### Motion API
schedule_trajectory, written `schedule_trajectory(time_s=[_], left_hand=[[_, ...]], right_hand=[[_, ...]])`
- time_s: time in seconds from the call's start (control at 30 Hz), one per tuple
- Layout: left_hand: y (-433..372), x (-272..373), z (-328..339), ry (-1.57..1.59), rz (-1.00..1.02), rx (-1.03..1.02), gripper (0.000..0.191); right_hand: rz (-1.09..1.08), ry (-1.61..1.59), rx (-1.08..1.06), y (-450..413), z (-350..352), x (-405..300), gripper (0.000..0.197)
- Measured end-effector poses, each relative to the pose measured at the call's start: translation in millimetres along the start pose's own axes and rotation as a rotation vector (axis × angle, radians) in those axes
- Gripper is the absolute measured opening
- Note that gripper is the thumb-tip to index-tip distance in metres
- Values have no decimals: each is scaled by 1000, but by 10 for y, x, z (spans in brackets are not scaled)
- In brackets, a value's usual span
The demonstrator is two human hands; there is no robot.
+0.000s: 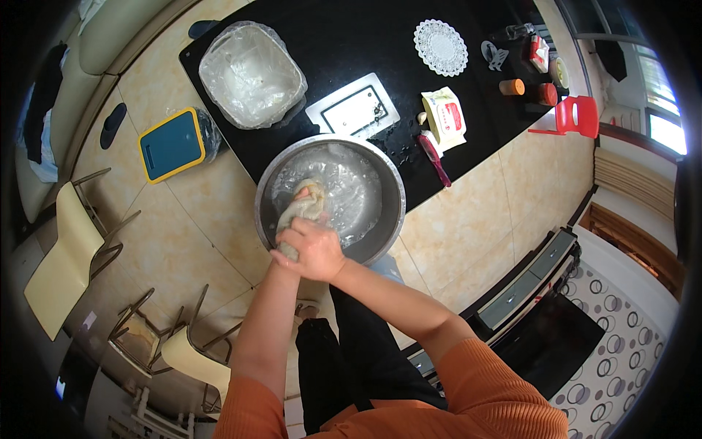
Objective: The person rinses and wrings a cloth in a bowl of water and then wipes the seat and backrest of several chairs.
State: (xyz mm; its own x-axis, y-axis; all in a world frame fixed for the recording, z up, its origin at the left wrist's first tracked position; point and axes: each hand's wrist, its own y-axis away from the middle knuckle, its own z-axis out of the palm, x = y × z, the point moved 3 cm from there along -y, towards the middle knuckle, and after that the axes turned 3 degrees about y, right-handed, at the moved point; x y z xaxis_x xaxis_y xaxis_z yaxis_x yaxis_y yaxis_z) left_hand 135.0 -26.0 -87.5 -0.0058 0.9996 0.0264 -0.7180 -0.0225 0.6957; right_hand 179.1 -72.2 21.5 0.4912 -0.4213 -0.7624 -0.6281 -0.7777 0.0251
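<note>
A round metal basin [400,192] holds rippling, clear water [359,189] at the near edge of the black table. Over its near left side, my right hand [315,249] grips a limp, wet beige piece [305,208]; whether it is cloth or another soft material I cannot tell. My left hand [301,193] is mostly hidden under that piece and my right hand; a fingertip shows among its folds. My right hand crosses over my left wrist. Behind the basin lies a white cutting board [354,112] with dark bits and water drops on it.
A plastic-covered tub [252,77] stands at the table's left. Right of the board are a garlic clove [422,118], a printed packet [445,119] and a magenta-handled utensil [436,162]. A lidded bin [173,145], chairs [66,247] and a red stool [576,116] stand around the table.
</note>
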Motion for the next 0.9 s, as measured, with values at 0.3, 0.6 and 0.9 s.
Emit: schedule_trajectory(time_s=[0.3, 0.6, 0.9], left_hand=[[39, -51, -176, -72, -51, 212, 33], [495, 115, 9, -404, -38, 545, 83], [398, 49, 167, -86, -216, 328, 72]], right_hand=[[206, 360, 164, -159, 40, 1114, 9], [-36, 460, -178, -17, -19, 1207, 27], [494, -901, -153, 227, -377, 586, 24]])
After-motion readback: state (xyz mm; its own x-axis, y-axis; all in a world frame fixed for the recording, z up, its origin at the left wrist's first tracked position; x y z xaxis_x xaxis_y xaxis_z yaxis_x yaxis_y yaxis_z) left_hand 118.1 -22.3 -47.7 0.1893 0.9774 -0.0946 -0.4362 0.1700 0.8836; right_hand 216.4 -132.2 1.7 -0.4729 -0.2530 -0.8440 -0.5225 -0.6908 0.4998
